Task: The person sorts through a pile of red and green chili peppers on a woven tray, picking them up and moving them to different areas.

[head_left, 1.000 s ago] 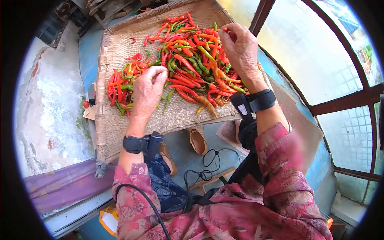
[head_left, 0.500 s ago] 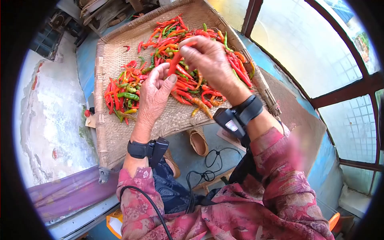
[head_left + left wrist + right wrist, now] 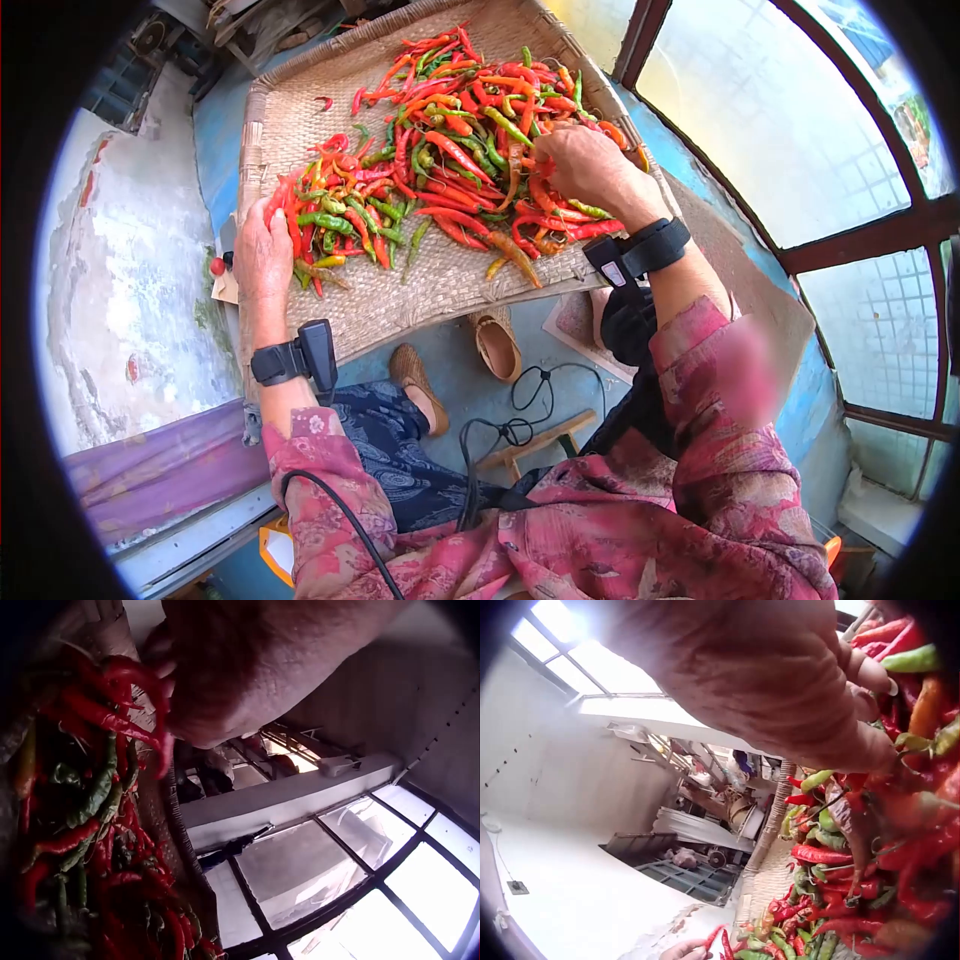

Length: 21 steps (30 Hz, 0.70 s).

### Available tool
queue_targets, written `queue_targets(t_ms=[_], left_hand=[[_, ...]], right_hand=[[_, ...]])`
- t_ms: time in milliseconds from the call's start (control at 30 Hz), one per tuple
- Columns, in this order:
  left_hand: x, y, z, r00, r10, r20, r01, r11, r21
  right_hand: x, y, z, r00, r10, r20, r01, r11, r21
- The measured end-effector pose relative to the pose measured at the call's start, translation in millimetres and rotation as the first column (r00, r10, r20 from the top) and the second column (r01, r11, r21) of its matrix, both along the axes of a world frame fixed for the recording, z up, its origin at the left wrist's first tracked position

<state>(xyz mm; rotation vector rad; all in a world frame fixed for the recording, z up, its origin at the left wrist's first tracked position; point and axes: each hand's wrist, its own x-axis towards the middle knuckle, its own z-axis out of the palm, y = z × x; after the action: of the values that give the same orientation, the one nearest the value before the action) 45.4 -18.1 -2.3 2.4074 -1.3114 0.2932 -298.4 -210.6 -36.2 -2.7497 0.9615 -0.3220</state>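
Note:
My left hand is at the left side of a woven tray, beside the smaller pile of chili peppers. A red chili pepper is pinched between its thumb and fingers, low in the right wrist view. Over the right side of the larger pile of red, orange and green chilies is my right hand, fingers bent down among them. I cannot tell whether those fingers grip a chili. In the right wrist view, a shrivelled brownish chili lies just below the right hand.
The tray's raised rim runs along the left and far sides. Below its near edge are shoes, a black cable and a small wooden stool. A framed window stands on the right, a peeling wall on the left.
Half a second ago both hands met over the middle with a red chili between them. Since then the left has moved left to the smaller pile, and the right has returned to the larger pile.

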Motion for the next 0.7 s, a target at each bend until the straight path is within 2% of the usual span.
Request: queue_targets(t_ms=[33,67,133,167,200,233,333,367,400,467,500,533,600,633,700], left_hand=[[-1.7,3.3,2.6,0.996,0.018,0.087,-0.022,0.999,0.036],[-4.3,4.1,4.9,0.996,0.023,0.090,-0.026,0.999,0.037],[-15.7,3.1,8.3,0.981,-0.149,0.121,0.150,0.989,-0.001],[-23.6,-3.9,5.7,0.978,-0.188,0.092,0.195,0.977,-0.081],[-34.7,-7.1,4.4,0.983,-0.181,-0.043,0.179,0.983,-0.048],[-46.8,-10.9,3.4,0.971,-0.237,-0.018,0.237,0.971,-0.041],[-76.5,-23.1,0.7,0.924,-0.384,-0.002,0.383,0.922,-0.058],[-84.0,-27.3,-0.7,0.899,-0.437,-0.005,0.434,0.895,-0.098],[-93.6,-29.8,0.7,0.881,-0.472,-0.031,0.464,0.876,-0.132],[-114.8,-34.4,4.2,0.813,-0.515,-0.272,0.459,0.854,-0.245],[-119.4,-37.0,1.0,0.798,-0.565,-0.207,0.516,0.820,-0.247],[-131.3,-38.4,2.4,0.761,-0.570,-0.309,0.491,0.818,-0.298],[-153.2,-38.9,11.9,0.699,-0.596,-0.395,0.481,0.801,-0.356],[-158.7,-40.6,11.4,0.712,-0.633,-0.303,0.525,0.767,-0.368],[-161.8,-43.7,8.1,0.699,-0.662,-0.270,0.555,0.741,-0.378]], right_hand=[[0.4,0.7,2.4,0.999,0.005,-0.040,-0.004,1.000,0.024],[0.9,0.7,3.9,0.997,0.010,-0.079,-0.007,0.999,0.046],[2.4,-0.7,1.9,0.998,0.017,-0.061,-0.016,1.000,0.018],[3.6,0.1,3.2,0.998,0.004,-0.070,-0.003,1.000,0.015],[4.6,0.5,4.9,0.997,-0.009,-0.080,0.010,1.000,0.012],[5.9,0.8,7.8,0.997,-0.006,-0.082,0.007,1.000,0.011],[10.8,2.3,18.6,0.990,-0.126,0.060,0.129,0.991,-0.045],[10.2,1.6,21.4,0.980,-0.132,0.149,0.146,0.986,-0.081],[9.9,1.6,24.5,0.980,-0.132,0.149,0.145,0.986,-0.083],[8.2,8.2,38.4,0.879,-0.127,0.459,0.150,0.989,-0.015],[9.1,14.1,44.7,0.833,-0.116,0.541,0.136,0.991,0.003],[11.0,20.3,52.9,0.819,-0.149,0.555,0.103,0.988,0.113],[16.6,28.8,55.0,0.817,-0.085,0.570,-0.089,0.958,0.271],[19.8,36.7,57.4,0.810,-0.076,0.581,-0.183,0.909,0.375],[28.8,51.5,55.8,0.789,-0.107,0.606,-0.325,0.764,0.557]])
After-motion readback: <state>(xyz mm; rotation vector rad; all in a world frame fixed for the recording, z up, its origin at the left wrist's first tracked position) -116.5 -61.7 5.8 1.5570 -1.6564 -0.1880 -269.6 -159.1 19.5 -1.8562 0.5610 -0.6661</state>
